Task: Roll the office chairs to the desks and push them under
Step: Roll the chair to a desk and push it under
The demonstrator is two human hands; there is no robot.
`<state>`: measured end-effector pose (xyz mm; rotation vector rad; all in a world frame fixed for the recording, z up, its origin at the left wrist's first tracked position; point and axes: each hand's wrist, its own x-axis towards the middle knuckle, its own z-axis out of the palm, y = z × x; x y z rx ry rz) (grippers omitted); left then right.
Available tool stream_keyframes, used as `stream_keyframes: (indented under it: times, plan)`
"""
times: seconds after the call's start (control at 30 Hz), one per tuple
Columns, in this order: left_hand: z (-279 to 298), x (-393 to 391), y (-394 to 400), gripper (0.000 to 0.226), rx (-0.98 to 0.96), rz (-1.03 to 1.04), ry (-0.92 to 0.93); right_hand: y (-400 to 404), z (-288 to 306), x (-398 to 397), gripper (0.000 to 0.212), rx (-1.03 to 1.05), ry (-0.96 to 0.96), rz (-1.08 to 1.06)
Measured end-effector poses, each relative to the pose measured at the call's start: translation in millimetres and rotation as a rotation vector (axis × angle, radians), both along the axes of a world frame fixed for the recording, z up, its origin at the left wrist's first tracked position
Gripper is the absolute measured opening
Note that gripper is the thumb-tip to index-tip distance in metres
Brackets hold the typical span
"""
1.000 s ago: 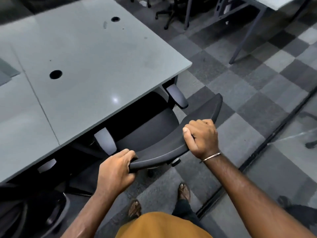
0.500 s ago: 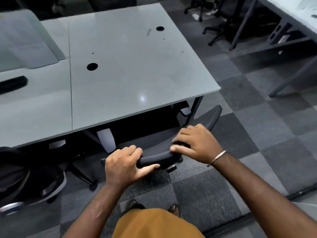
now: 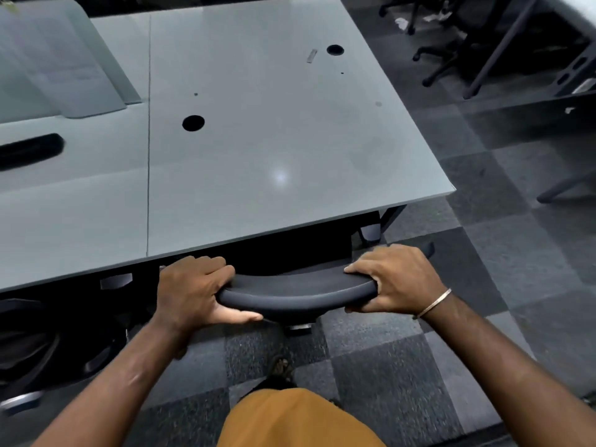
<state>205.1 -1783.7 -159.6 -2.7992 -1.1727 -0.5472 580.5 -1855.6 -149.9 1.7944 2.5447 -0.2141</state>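
L hand (image 3: 190, 290) + R hand (image 3: 395, 280) wrapped tight on chair backrest (image 3: 296, 293) top | seat ahead of grip, mostly under desk (image 3: 274, 150) | prob. nearly done; other chairs left?

At 12 o'clock, 2 round cable holes (image 3: 193, 123) pierce the grey surface, the second (image 3: 335, 49) lying toward 1 o'clock with a small grey strip (image 3: 311, 55) just beside it. A frosted divider panel (image 3: 61, 64) stands at 10 o'clock, a dark oblong slot (image 3: 30, 150) below it at 9 o'clock. Checkered carpet tiles (image 3: 483, 253) in 2 greys spread from 3 to 6 o'clock. Scraps of white paper (image 3: 401, 23) lie on the floor at 1 o'clock.
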Motion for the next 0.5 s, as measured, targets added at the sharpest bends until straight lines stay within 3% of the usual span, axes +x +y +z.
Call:
stream_keyframes:
  times: [0.23,0.5]
  plan:
    - [0,20,57,0.076,-0.074,0.112,-0.024,97,10,12,0.067,-0.068,-0.042,-0.029]
    - [-10,14,60,0.078,-0.019,0.089,-0.049,97,-7,7,0.063,-0.004,-0.002,-0.055]
